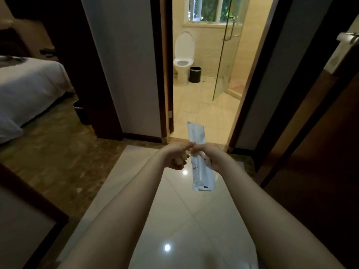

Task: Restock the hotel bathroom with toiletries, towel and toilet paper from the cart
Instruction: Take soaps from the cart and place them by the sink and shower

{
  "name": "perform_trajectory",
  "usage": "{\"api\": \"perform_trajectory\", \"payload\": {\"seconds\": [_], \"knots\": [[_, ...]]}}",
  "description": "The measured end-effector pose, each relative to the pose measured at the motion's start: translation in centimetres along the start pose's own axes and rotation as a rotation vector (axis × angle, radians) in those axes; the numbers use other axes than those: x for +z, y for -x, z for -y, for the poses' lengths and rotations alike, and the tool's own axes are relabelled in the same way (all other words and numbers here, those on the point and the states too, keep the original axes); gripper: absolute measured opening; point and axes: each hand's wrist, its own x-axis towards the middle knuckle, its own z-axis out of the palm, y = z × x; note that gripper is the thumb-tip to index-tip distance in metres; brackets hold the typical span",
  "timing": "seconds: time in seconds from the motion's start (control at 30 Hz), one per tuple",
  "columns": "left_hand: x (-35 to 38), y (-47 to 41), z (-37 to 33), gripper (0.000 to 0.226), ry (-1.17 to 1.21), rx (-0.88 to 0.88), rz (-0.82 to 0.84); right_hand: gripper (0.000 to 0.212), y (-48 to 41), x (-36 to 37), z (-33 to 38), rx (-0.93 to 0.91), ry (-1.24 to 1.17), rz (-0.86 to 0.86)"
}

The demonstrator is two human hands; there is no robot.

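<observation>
the person stands short of the bathroom doorway (165, 84), carrying in a white toiletry packet (203, 177); the right hand (212, 159) grips its middle and the left hand (177, 156) pinches its edge. next, probably: step inside and find its place, which is not in view.

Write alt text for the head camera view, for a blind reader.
A left hand and right hand hold a long white packet before an open bathroom doorway. Beyond stand a toilet, lid up, a black bin and a glass shower door.
</observation>
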Motion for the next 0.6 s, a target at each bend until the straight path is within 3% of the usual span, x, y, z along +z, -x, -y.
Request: {"api": "perform_trajectory", "payload": {"seconds": [0.07,0.2,0.43,0.6], "knots": [[-0.3,-2.4,-1.2,0.041,-0.006,0.007,0.037,0.007,-2.3,-0.9,0.8,0.015,0.008,-0.044],[-0.7,-7.9,-3.6,0.033,-0.071,0.031,0.079,0.034,-7.3,-3.1,2.0,0.021,0.009,-0.061],[-0.6,-20.8,-12.8,0.031,-0.152,0.108,0.046,0.024,-18.6,-9.7,7.5,-0.017,-0.059,-0.135],[-0.9,-29.1,-20.7,0.027,-0.143,0.130,0.056,0.016,-26.6,-15.6,13.8,-0.069,-0.117,-0.094]]}}
